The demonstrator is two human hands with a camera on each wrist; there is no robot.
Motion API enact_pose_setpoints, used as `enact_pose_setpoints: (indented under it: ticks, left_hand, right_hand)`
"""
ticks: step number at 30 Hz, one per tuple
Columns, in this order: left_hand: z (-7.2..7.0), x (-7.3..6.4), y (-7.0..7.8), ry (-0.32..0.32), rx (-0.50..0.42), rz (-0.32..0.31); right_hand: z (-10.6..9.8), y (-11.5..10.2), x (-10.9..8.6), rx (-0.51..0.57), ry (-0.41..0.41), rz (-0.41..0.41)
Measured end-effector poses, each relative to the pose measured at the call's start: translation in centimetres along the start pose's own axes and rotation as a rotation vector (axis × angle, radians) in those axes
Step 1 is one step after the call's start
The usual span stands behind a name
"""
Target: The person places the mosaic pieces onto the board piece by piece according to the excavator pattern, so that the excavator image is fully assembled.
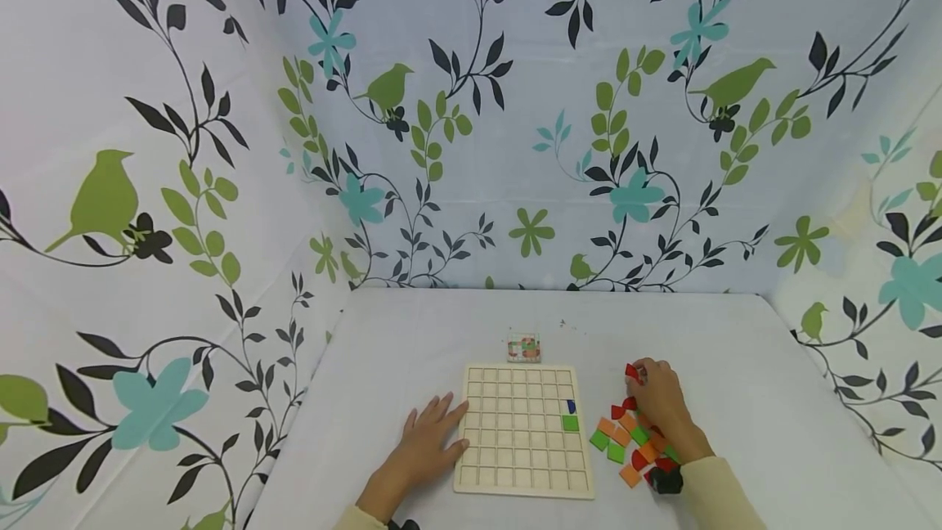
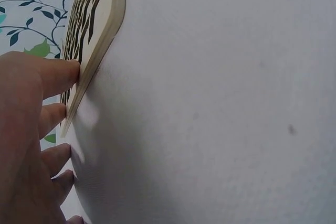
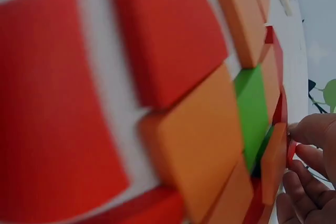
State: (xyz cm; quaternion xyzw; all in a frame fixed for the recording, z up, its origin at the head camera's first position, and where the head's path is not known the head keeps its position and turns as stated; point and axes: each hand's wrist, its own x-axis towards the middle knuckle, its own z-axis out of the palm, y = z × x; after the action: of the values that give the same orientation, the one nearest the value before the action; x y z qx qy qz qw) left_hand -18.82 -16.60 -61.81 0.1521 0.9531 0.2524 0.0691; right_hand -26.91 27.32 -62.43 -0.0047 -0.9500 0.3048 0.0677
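Observation:
A pale wooden grid board lies flat in front of me. Along its right side, one green square and a small dark blue piece occupy cells. My left hand rests at the board's left edge with fingers spread; thumb and fingertips touch the rim in the left wrist view. To the right of the board, my right hand pinches a red piece with a rounded side between thumb and fingers. Below that hand lies a loose pile of orange squares, green squares and red rounded pieces.
Behind the board lies a small patterned card with coloured shapes in a grid. White cloth covers the table, and a printed curtain with birds and leaves stands around it. Blocks fill much of the right wrist view.

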Motion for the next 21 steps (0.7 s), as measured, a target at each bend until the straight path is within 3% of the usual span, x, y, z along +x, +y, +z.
enact_pose_setpoints:
  ticks: [6, 12, 21]
  left_hand:
    - [0.0, 0.0, 0.0, 0.002, -0.003, 0.002]
    - [-0.1, 0.0, 0.1, 0.000, -0.006, 0.013]
    - [-0.1, -0.1, 0.0, 0.006, -0.010, 0.005]
  right_hand:
    - [0.6, -0.7, 1.3, -0.019, -0.002, 0.028]
    - [1.5, -2.1, 2.0, -0.074, -0.077, 0.034]
    - [2.1, -3.8, 1.0, -0.132, -0.141, -0.036]
